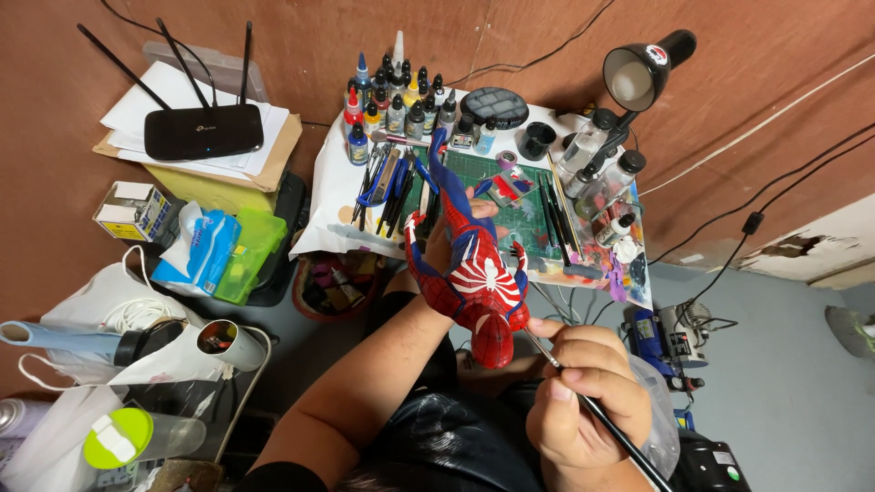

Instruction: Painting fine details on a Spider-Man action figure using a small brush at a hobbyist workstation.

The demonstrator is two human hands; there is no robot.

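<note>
The left hand is wrapped around a red and blue figure, holding it above the lap in front of the cutting mat. The right hand pinches a thin brush, tip at the figure's head: detail painting, which calls for steady short strokes

We get even, fairly bright light from above, and shadows fall soft. The desk lamp shows a pale shade but casts no clear beam. Wide-angle bending curves the edges. Focus holds sharp mid-frame; the dark hair at the bottom edge blurs.
</note>
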